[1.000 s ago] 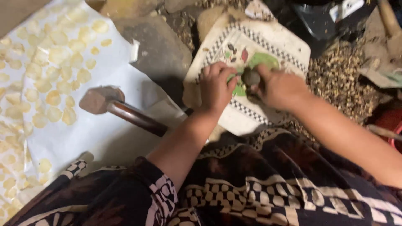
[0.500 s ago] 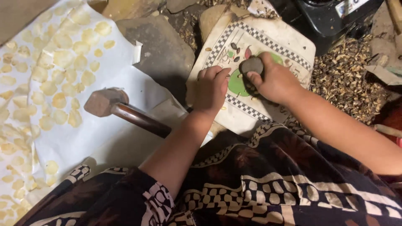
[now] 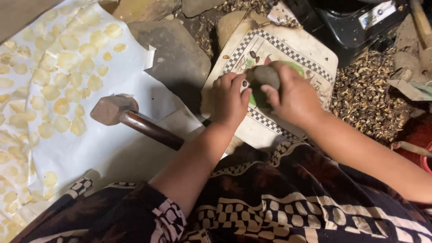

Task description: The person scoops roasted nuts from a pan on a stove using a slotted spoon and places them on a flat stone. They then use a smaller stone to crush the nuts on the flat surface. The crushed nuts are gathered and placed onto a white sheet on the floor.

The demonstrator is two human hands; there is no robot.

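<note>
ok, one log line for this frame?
right hand: grips grey stone | left hand: fingers on patterned tile | mallet: lying on white sheet, untouched

Both hands close together, left hand [image 3: 230, 100] flat, palm down — right hand [image 3: 292, 96] curled, fingers gripping

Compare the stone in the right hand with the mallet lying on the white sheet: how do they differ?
The stone is small, rounded and grey, with no handle; the mallet has a blocky brownish head on a long dark handle. The stone is gripped by the right hand over the patterned tile, with the left hand beside it; the mallet lies untouched on the white sheet.
</note>
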